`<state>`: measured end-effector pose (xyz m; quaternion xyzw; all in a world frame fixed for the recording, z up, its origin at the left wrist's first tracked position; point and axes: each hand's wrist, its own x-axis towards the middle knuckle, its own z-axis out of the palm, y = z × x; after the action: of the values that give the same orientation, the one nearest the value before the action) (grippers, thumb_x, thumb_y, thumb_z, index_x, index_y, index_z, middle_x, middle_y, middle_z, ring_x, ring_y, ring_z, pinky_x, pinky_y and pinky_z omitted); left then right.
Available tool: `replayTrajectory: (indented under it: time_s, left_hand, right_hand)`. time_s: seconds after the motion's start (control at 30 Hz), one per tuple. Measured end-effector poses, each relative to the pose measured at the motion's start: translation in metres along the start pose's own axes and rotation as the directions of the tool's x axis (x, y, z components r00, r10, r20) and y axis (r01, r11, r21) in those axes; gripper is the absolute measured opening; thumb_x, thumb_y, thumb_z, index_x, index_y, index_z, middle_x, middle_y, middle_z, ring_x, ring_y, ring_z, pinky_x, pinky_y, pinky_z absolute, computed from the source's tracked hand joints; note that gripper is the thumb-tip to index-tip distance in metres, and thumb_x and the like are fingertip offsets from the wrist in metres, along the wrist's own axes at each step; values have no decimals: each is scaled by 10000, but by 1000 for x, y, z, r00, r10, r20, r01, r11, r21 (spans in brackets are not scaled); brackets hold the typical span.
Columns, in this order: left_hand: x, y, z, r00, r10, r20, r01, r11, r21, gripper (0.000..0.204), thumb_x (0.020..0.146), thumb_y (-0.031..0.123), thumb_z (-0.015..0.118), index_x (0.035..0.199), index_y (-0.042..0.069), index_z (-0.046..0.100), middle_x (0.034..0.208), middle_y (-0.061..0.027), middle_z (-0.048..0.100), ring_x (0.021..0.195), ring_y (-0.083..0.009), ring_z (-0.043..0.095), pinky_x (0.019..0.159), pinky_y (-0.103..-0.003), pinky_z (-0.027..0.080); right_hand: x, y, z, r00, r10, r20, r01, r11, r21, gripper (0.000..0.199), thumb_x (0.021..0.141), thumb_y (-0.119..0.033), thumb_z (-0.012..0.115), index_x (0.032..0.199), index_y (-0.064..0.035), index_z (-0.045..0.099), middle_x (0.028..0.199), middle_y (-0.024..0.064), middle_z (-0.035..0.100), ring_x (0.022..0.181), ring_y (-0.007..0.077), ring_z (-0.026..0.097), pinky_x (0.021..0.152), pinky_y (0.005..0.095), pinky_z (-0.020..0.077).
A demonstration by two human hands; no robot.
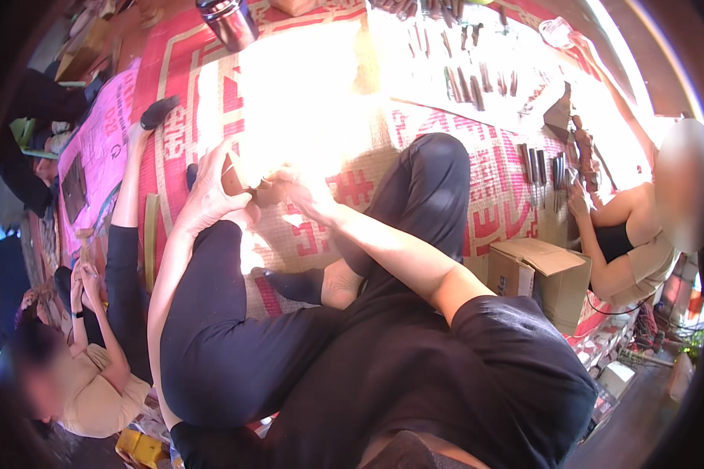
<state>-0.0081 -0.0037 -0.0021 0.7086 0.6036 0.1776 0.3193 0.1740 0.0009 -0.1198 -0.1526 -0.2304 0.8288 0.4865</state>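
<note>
Both hands are held in front of my raised left knee, close together. My left hand (213,191) is closed around a small brown piece (231,180), its thumb reaching toward the right. My right hand (305,191) pinches a small dark brown thing (268,193) close to the left thumb; glare and size hide its kind. Whether the two brown parts are one piece I cannot tell. Below the hands lies a red and cream woven mat (321,234), with strong sunlight washing out the area beyond them.
Rows of dark, slim pieces (465,86) lie on a bright sheet at the far right. A cardboard box (540,273) stands by my right arm. One person (633,242) sits on the right, another (102,375) on the left by a pink sheet (105,148). A dark metallic tumbler (228,23) stands far off.
</note>
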Motion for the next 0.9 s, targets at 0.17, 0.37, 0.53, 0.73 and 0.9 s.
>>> replayTrajectory:
  time_s: [0.17, 0.37, 0.53, 0.73, 0.9]
  left_hand:
    - [10, 4, 3, 999, -8, 35, 8, 1000, -17, 928, 599, 80, 729, 1438, 115, 332, 1419, -161, 357, 1360, -322, 314, 1141, -424, 266]
    - [1, -8, 6, 1000, 21, -8, -21, 1000, -12, 949, 585, 94, 748, 1433, 116, 325, 1369, -169, 379, 1313, -339, 351, 1105, -431, 315]
    - [8, 5, 1, 999, 34, 14, -34, 999, 3, 946, 588, 98, 746, 1434, 129, 325, 1366, -170, 382, 1306, -341, 359, 1102, -442, 320]
    - [5, -5, 5, 1000, -9, 10, 9, 1000, -6, 962, 600, 125, 757, 1446, 114, 299, 1377, -173, 375, 1348, -340, 321, 1128, -439, 300]
    - [7, -5, 4, 999, 50, -1, -50, 998, 23, 968, 610, 130, 761, 1453, 121, 285, 1368, -171, 382, 1325, -346, 346, 1114, -441, 315]
  right_hand:
    - [49, 11, -31, 974, -16, -226, -116, 822, -557, 222, 958, -74, 479, 1061, 3, 661, 1028, 101, 610, 944, 209, 589, 924, 360, 452]
    - [9, 17, -13, 993, 25, -113, -82, 838, -540, 283, 997, -217, 460, 1153, -33, 608, 1109, 134, 613, 1028, 247, 595, 1006, 389, 408]
    - [32, 37, -59, 993, -118, -1, 118, 990, -83, 320, 991, -261, 476, 1168, -20, 589, 1114, 139, 605, 1087, 222, 550, 1050, 367, 355]
    - [29, 27, -25, 976, 6, -219, -160, 700, -696, 306, 992, -233, 470, 1015, -1, 668, 1116, 135, 590, 1060, 215, 555, 1011, 355, 395]
    - [3, 12, -31, 995, -104, -13, 98, 967, -236, 270, 985, -170, 474, 1052, 17, 657, 1050, 120, 613, 1007, 190, 581, 932, 315, 449]
